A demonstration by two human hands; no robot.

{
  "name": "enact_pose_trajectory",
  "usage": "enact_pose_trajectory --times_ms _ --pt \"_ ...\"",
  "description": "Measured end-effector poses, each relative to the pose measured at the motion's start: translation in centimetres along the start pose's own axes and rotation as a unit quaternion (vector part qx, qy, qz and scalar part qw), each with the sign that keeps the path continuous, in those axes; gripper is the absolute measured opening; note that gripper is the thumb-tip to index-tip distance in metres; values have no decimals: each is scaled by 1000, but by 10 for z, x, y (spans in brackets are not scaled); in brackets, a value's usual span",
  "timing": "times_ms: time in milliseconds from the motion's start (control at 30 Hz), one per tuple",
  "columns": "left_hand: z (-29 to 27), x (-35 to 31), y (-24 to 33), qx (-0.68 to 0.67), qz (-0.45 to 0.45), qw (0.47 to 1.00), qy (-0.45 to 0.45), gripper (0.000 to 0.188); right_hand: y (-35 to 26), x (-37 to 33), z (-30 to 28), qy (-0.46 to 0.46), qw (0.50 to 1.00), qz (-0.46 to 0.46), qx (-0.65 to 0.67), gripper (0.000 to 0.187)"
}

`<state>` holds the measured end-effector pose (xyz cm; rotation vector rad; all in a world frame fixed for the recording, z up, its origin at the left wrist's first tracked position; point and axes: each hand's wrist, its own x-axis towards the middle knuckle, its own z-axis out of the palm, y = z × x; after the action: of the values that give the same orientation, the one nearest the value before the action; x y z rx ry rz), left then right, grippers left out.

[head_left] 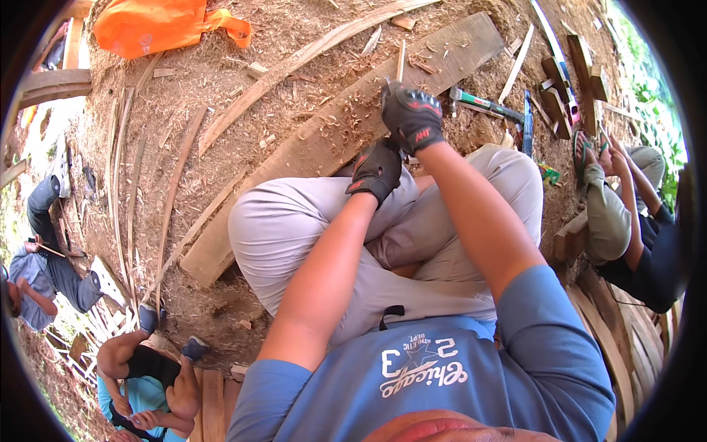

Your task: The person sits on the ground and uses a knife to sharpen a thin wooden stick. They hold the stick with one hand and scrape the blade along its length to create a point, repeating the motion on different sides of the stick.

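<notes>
The gloved left grip (375, 169) was curled just beside the gloved right grip (411, 116), also curled; what either pinched could not be told. Just beyond the right one, a pale stick (401, 60) jutted over a long plank (313, 158). Farther off lay an orange bag (151, 28).

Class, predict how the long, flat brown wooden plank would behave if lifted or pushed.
The plank probably stays stiff, looking broad and solid. Lying on its wide face, it seems unlikely to roll. Loose, curled tan wood shavings on top may slide off if tilted.
</notes>
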<state>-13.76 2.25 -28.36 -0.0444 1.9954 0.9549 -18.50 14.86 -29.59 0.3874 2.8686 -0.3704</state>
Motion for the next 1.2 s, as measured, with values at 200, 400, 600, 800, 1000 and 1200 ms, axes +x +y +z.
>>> enact_pose_trajectory --times_ms 200,400,600,800,1000,1200 --pt "11 24 -10 -45 -49 992 -110 30 33 48 9 18 1000 6 -5 32" --pt "10 26 -24 200 116 973 -13 43 1 22 0 -19 1000 9 -23 32" --pt "19 42 -35 118 55 988 -83 47 18 33 17 9 998 -42 -53 30" --pt "25 37 -32 191 129 973 6 45 19 50 1 -1 997 -47 -60 30" --pt "3 29 -27 188 93 975 -78 54 2 10 15 -22 999 -11 -44 32" --pt "11 30 -12 92 57 990 -93 36 47 49 6 56 983 -130 -115 23"
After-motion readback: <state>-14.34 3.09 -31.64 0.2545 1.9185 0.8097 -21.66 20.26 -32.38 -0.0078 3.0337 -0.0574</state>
